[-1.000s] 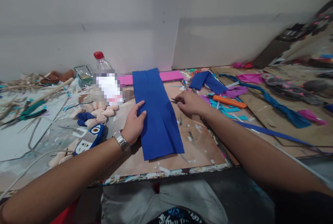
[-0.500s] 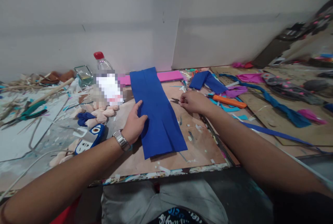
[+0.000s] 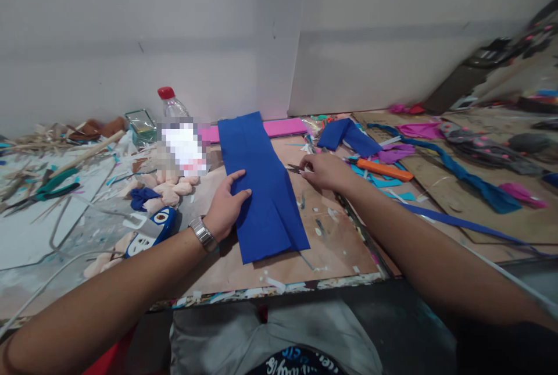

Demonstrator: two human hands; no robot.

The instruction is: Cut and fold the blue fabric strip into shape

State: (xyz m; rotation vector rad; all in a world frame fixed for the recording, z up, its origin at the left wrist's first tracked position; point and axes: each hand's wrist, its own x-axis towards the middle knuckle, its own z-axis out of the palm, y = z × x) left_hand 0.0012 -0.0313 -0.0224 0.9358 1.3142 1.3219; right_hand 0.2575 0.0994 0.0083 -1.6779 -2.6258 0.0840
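Observation:
A wide blue strip (image 3: 255, 189), paper or cloth, lies lengthwise before me with a crease near its lower end. My left hand (image 3: 225, 203) rests on its left edge, index finger and thumb stretched apart over it. On the other side, my right hand (image 3: 320, 170) is closed around a small pair of scissors (image 3: 292, 168). Their thin dark blades stand slightly apart and point left at the strip's right edge; whether they touch it I cannot tell. The handles are mostly hidden by my fingers.
Behind the strip lies a pink piece (image 3: 285, 127). To the right are a folded blue piece (image 3: 349, 138) and an orange cutter (image 3: 383, 169). A bottle (image 3: 174, 107), a bright phone-like screen (image 3: 183, 148), a power socket (image 3: 152, 232) and green-handled pliers (image 3: 54, 186) stand or lie leftward.
The strip's lower right corner has shifted slightly left and up. My left hand has edged a little to the right, and my right hand has barely moved with the scissors.

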